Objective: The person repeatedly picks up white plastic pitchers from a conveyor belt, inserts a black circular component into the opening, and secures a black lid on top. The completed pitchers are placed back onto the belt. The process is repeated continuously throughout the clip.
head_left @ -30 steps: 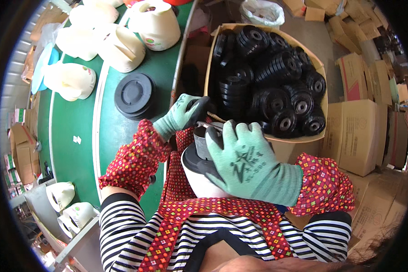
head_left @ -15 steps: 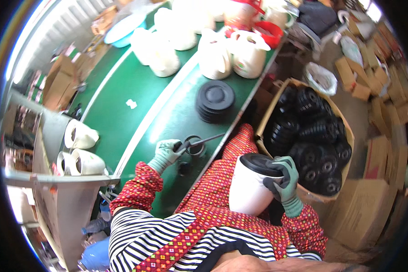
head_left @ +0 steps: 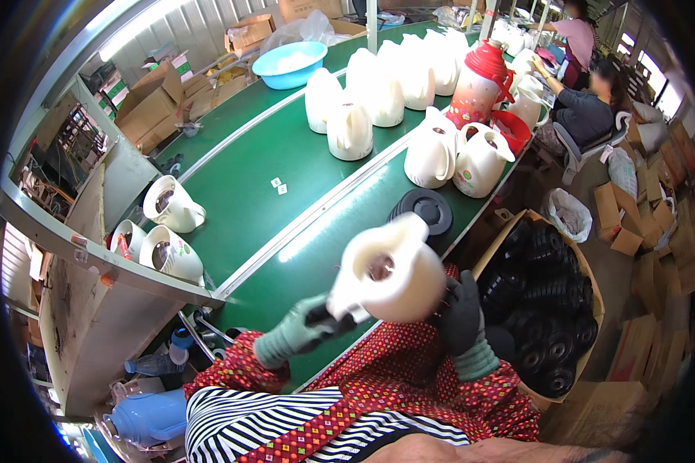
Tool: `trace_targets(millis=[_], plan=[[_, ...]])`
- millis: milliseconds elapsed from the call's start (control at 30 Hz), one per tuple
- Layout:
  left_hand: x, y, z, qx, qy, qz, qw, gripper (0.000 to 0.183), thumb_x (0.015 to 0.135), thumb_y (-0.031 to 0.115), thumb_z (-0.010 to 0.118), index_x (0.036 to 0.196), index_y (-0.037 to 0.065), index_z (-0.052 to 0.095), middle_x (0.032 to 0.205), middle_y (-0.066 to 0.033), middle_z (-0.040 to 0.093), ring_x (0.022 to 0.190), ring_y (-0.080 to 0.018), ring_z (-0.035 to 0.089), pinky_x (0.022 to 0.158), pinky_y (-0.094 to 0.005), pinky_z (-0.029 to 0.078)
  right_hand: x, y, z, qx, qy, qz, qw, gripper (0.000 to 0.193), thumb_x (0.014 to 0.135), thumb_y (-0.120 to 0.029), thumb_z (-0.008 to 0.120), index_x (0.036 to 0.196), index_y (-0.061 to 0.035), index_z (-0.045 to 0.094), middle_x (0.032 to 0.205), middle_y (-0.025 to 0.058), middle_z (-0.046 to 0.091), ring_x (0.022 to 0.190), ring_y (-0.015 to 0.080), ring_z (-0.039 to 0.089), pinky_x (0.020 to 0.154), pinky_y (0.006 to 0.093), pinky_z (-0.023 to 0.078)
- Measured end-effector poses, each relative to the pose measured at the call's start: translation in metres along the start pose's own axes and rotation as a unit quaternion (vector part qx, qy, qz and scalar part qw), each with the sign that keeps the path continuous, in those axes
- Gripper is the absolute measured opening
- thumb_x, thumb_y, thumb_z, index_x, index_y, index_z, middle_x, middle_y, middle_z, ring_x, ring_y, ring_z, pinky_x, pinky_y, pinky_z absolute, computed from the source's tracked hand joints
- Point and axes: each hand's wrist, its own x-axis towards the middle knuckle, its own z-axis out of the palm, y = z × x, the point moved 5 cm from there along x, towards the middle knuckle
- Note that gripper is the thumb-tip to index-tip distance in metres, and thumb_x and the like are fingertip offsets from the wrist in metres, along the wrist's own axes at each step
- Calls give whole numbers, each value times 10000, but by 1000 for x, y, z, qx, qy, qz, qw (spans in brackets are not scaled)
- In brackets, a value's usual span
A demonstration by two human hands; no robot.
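A white vacuum jug [head_left: 413,282], smeared by motion, is tilted over the belt's near edge, its open mouth turned up toward me and showing a dark reddish inside. My right hand [head_left: 462,312], in a green glove with dark fingers, grips it around the base end. Close by its lower left projection is my left hand [head_left: 305,328], gloved alike, with curled fingers. Something dark and grey shows at those fingers, too blurred to name. Behind the jug, partly hidden by it, lies a stack of black round bases [head_left: 428,210].
Several white jugs stand on the green belt [head_left: 239,224], with a red flask [head_left: 483,81] and a red basin [head_left: 513,130]. A carton of black parts [head_left: 594,301] sits at my right. A blue basin [head_left: 289,65] is far left. Co-workers [head_left: 591,104] sit farther along.
The jug has come up from my lap and turned from black base up to mouth up. My left hand has moved down beside it; the thin dark tool is no longer distinct. My view has lifted.
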Motion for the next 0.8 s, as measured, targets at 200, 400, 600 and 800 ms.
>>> trace_targets(millis=[200,400,600,800], plan=[[80,9,-145,45,254,93,962,345,1013,227,700,1217,-48,657,1079,-92,718,959,-171,680,888,-335,570,6,40,-15,-192,32,-56,979,501,1091,-392,530,1405,-4,578,1225,117,673,926,148,629,880,311,511],[219,-19,-293,37,380,79,921,315,985,297,747,1085,2,703,926,-52,700,799,-141,673,718,-317,589,11,64,-34,-226,23,-15,974,500,1105,-375,490,1403,16,577,1232,137,699,979,178,679,914,343,542],[231,-7,-313,336,460,-26,821,691,868,562,790,1281,26,650,1140,-160,706,1020,-292,691,887,-397,570,8,59,-34,-243,18,-36,969,415,1096,-253,470,1356,43,603,1168,136,702,964,176,697,865,305,553],[68,44,-397,491,693,-88,520,1184,811,470,840,1641,-2,141,1663,-328,205,1466,-459,415,1156,-436,449,4,64,-36,-189,20,-17,982,522,1105,-347,487,1358,101,574,1167,156,680,987,207,671,940,359,522]])
